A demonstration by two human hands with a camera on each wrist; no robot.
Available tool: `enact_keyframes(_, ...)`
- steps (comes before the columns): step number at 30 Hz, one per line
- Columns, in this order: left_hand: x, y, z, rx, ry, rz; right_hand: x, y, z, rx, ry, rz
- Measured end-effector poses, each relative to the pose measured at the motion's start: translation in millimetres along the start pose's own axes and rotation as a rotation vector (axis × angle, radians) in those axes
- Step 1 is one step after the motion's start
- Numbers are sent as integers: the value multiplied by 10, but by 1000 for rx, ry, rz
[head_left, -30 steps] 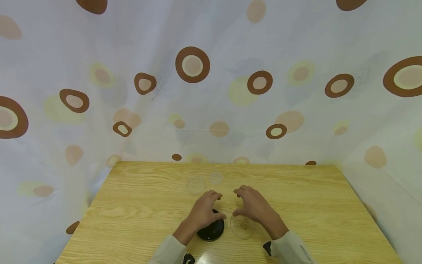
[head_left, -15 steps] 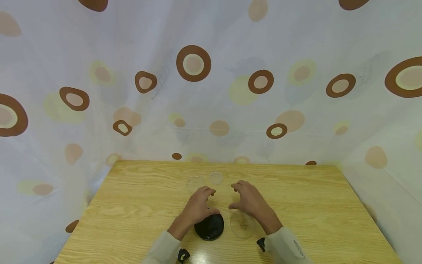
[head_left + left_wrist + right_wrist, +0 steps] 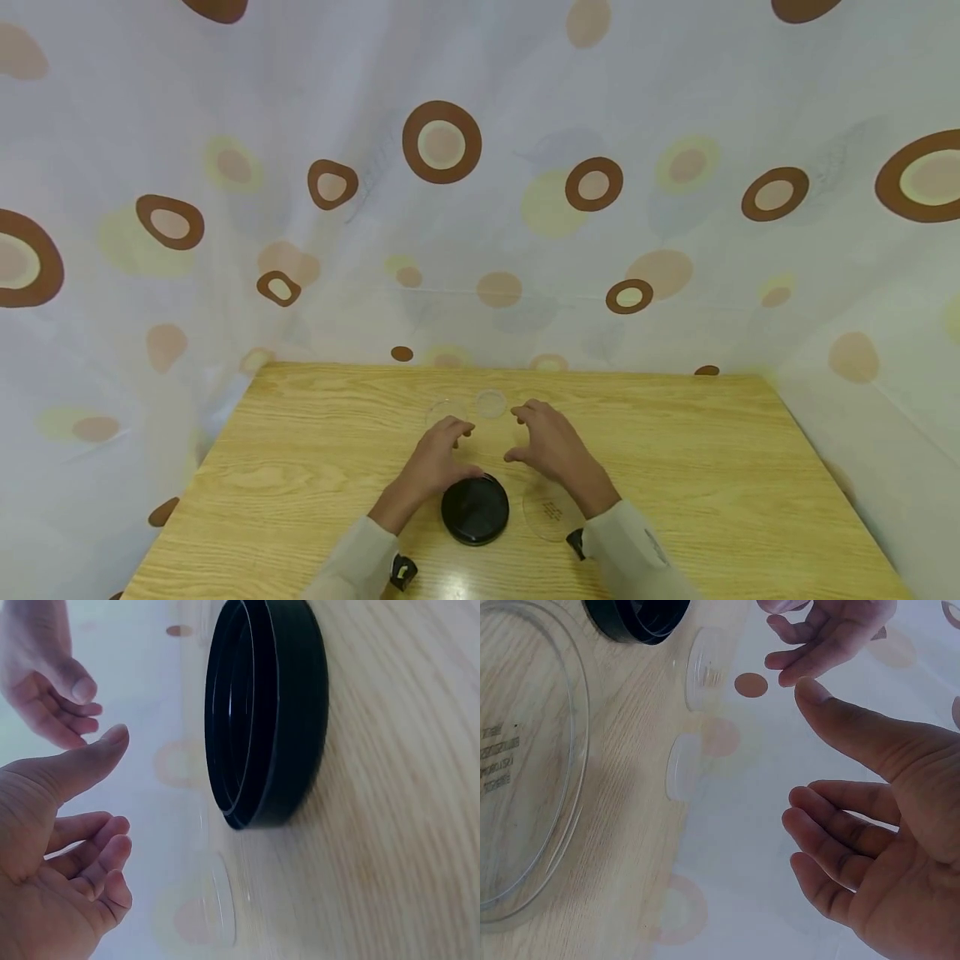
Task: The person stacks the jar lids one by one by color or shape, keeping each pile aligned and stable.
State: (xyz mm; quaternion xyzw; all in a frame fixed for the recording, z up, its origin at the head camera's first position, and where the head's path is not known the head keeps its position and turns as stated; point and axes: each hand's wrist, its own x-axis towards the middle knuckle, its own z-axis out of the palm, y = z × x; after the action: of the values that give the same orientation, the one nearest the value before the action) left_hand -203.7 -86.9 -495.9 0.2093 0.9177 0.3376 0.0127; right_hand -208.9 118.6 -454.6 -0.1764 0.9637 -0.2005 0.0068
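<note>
A black, shallow round dish with a raised rim [image 3: 476,512] lies on the table, its ringed inside showing in the left wrist view [image 3: 296,727]. My left hand [image 3: 433,462] hovers just above and left of it, fingers loosely bent, thumb apart, holding nothing. To the dish's right lies a clear round lid [image 3: 542,518] with small dark print, partly covered by my right forearm in the head view. Above its far side is my right hand [image 3: 555,446], likewise loosely curved and holding nothing. Both palms face each other with a gap between the fingertips.
Two smaller clear round pieces, one larger [image 3: 446,408] and one smaller [image 3: 491,404], lie farther back on the wooden table [image 3: 300,467]. A white curtain with brown ring patterns [image 3: 495,208] closes off the back and both sides.
Both hands have drifted left and slightly away from me, uncovering more of the black dish. The dish and the clear pieces stay in place.
</note>
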Motion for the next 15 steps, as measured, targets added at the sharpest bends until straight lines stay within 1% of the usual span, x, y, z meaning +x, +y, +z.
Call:
enact_keyframes(9, 16, -86, -107, 27, 51, -38, 123, -85, 39, -24, -34, -29)
enact_keyframes(15, 71, -130, -171, 20, 70, -50, 201, -133, 74, -51, -27, -47)
